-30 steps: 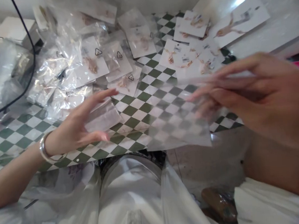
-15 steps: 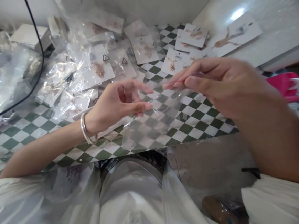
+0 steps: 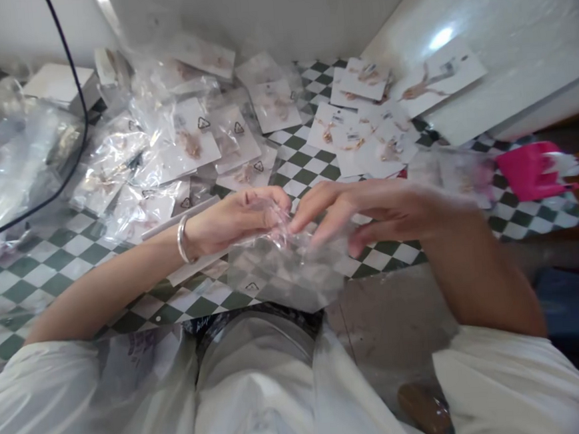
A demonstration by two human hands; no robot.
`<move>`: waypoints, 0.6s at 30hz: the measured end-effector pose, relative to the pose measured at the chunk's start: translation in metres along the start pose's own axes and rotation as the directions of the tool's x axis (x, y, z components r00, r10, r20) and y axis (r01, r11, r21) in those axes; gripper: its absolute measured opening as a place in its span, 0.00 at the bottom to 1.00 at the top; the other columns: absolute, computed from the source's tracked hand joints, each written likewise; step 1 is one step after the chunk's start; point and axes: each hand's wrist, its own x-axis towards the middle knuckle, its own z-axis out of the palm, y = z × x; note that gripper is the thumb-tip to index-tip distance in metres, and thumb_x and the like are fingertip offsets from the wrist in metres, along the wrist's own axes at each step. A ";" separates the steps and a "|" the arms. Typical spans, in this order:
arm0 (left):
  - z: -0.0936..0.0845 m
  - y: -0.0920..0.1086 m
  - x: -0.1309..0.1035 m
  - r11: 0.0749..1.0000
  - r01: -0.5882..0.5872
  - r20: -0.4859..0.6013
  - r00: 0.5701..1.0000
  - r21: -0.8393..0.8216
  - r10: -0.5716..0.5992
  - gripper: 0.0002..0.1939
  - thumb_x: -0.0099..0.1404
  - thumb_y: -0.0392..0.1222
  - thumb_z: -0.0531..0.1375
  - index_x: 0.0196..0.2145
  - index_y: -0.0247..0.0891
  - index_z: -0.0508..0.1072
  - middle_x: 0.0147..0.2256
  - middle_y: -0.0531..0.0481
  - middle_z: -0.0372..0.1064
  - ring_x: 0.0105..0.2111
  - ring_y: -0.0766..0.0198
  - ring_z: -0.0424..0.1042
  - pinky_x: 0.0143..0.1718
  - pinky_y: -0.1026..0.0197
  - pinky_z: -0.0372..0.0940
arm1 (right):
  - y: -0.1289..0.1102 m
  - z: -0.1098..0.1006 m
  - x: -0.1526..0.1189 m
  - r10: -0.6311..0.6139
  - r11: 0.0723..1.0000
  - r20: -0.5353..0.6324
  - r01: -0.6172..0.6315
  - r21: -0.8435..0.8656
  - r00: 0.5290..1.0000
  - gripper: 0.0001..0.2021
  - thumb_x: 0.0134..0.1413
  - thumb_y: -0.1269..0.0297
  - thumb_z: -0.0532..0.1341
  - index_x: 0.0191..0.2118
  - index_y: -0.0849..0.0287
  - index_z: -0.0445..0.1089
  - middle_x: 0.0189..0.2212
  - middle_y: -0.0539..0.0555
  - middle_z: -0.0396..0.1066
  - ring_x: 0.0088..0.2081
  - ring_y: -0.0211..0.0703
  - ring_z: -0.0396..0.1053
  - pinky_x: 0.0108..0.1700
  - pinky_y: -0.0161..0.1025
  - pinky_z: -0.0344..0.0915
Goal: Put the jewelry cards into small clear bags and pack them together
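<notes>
Left hand (image 3: 239, 219), silver bangle (image 3: 183, 239) at wrist, pinches the crumpled upper part of a clear bag (image 3: 299, 280); bag hangs at front edge of checkered bench (image 3: 303, 169), printed mark near its lower left. Right hand (image 3: 384, 209) blurred, fingers apart, fingertips at the bag; can't tell if touching. Beyond: bagged jewelry cards (image 3: 195, 131) heaped left, loose jewelry cards (image 3: 348, 135) overlapping right, pink item (image 3: 521, 173) far right, black cable (image 3: 81, 106) far left.
</notes>
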 end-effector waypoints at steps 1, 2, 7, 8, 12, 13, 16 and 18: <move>0.001 0.001 0.001 1.000 0.013 0.025 1.000 0.000 -0.013 0.15 0.57 0.45 0.72 0.28 0.35 0.71 0.25 0.57 0.69 0.25 0.74 0.72 0.30 0.72 0.69 | -0.001 -0.001 0.002 0.008 1.000 0.023 -0.008 -0.002 1.000 0.15 0.66 0.71 0.56 0.56 0.57 0.67 0.58 0.56 0.66 0.62 0.35 0.63 0.60 0.34 0.66; 0.003 0.002 0.001 1.000 0.025 0.046 0.999 0.009 -0.026 0.17 0.56 0.47 0.73 0.27 0.36 0.70 0.24 0.57 0.69 0.25 0.74 0.71 0.30 0.71 0.69 | -0.003 -0.002 0.004 0.037 0.999 0.050 -0.037 -0.001 0.998 0.15 0.66 0.72 0.54 0.55 0.57 0.68 0.59 0.56 0.65 0.62 0.34 0.63 0.58 0.33 0.67; 0.002 0.003 0.002 0.991 0.064 0.072 0.995 0.121 -0.073 0.23 0.53 0.59 0.72 0.26 0.39 0.68 0.26 0.54 0.70 0.25 0.68 0.72 0.28 0.63 0.72 | -0.010 -0.004 0.010 0.252 0.968 0.083 -0.251 -0.016 0.964 0.18 0.71 0.63 0.47 0.51 0.55 0.72 0.55 0.56 0.70 0.58 0.34 0.68 0.57 0.35 0.68; 0.001 0.001 0.002 0.987 0.052 0.066 0.996 0.151 -0.063 0.23 0.53 0.60 0.71 0.27 0.40 0.69 0.26 0.53 0.71 0.26 0.66 0.73 0.29 0.62 0.72 | -0.010 -0.003 0.012 0.253 0.967 0.039 -0.251 -0.035 0.967 0.18 0.71 0.59 0.48 0.49 0.56 0.73 0.52 0.56 0.71 0.56 0.35 0.69 0.57 0.37 0.68; -0.004 -0.009 0.007 0.973 0.028 0.070 0.997 0.231 -0.045 0.23 0.54 0.61 0.70 0.33 0.40 0.72 0.34 0.49 0.76 0.34 0.61 0.77 0.35 0.58 0.74 | -0.014 0.008 0.021 0.076 0.974 -0.199 -0.115 -0.194 0.977 0.18 0.67 0.52 0.54 0.34 0.58 0.73 0.41 0.51 0.76 0.45 0.33 0.73 0.57 0.40 0.65; -0.005 -0.011 0.008 0.971 0.039 0.060 0.997 0.234 -0.055 0.22 0.55 0.61 0.69 0.36 0.40 0.73 0.36 0.48 0.76 0.35 0.60 0.77 0.36 0.58 0.74 | -0.017 0.011 0.023 0.023 0.966 -0.250 -0.087 -0.245 0.968 0.18 0.67 0.53 0.53 0.31 0.59 0.71 0.37 0.49 0.76 0.42 0.31 0.72 0.56 0.40 0.64; -0.011 -0.015 0.012 0.970 0.063 -0.076 0.996 0.236 -0.047 0.22 0.63 0.56 0.65 0.47 0.39 0.71 0.43 0.46 0.76 0.39 0.61 0.77 0.37 0.61 0.74 | -0.030 0.016 0.026 -0.038 0.932 -0.385 -0.106 -0.347 0.922 0.17 0.69 0.56 0.51 0.31 0.59 0.65 0.29 0.47 0.71 0.37 0.30 0.68 0.47 0.35 0.66; -0.015 -0.014 0.011 0.966 0.045 -0.211 0.977 0.253 0.010 0.22 0.68 0.52 0.61 0.55 0.38 0.67 0.47 0.44 0.75 0.42 0.62 0.77 0.40 0.62 0.74 | -0.036 0.017 0.024 0.009 0.895 -0.503 -0.232 -0.382 0.864 0.14 0.69 0.57 0.52 0.32 0.58 0.64 0.26 0.48 0.65 0.31 0.31 0.64 0.36 0.32 0.64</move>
